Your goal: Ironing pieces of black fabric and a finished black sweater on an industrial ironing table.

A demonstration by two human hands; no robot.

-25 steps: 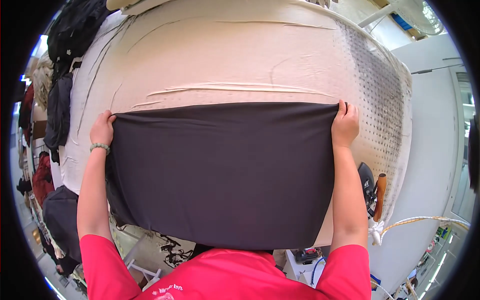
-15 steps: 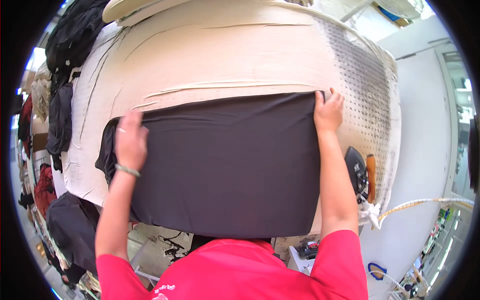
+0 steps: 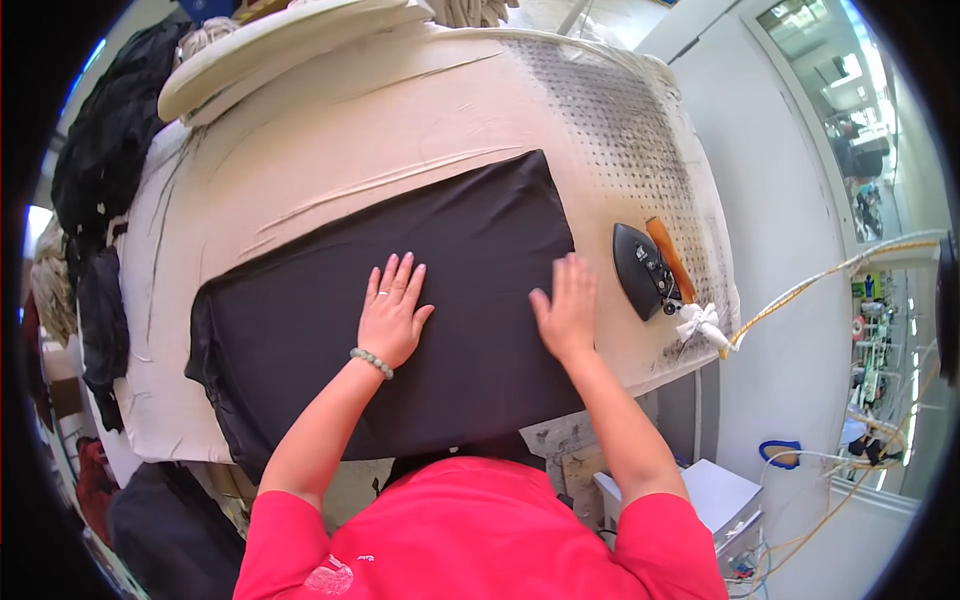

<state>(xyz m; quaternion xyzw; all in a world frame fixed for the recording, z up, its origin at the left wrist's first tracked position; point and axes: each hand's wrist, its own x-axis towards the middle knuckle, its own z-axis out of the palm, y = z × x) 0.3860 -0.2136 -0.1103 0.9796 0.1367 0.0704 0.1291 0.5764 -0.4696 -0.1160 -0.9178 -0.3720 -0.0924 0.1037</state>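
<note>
A broad, dark charcoal-black piece of smooth, matte cloth (image 3: 480, 240) lies spread over the near part of a large padded table with a cream fabric cover (image 3: 330, 150), slanting so that its right end reaches farther from the person than its left. Its middle looks mostly even, with faint soft creases toward the far right corner; the left end is bunched into small folds, and the near edge hangs at the table's front, close to the person's bright pinkish-red short-sleeved shirt (image 3: 470, 530). The bare left hand (image 3: 392, 315), with a thin ring and a bracelet of greenish round beads (image 3: 373, 362) at the wrist, rests palm down on the middle of the cloth, its fingers slightly spread and the thumb held out, gripping nothing. The bare right hand (image 3: 567, 310), somewhat blurred, is palm down at the cloth's right edge, fingers nearly together and thumb apart; how firmly it presses cannot be told. Just beside it, on the cover, sits a black pointed iron (image 3: 635, 272) with a brown wooden handle (image 3: 672, 260).
</note>
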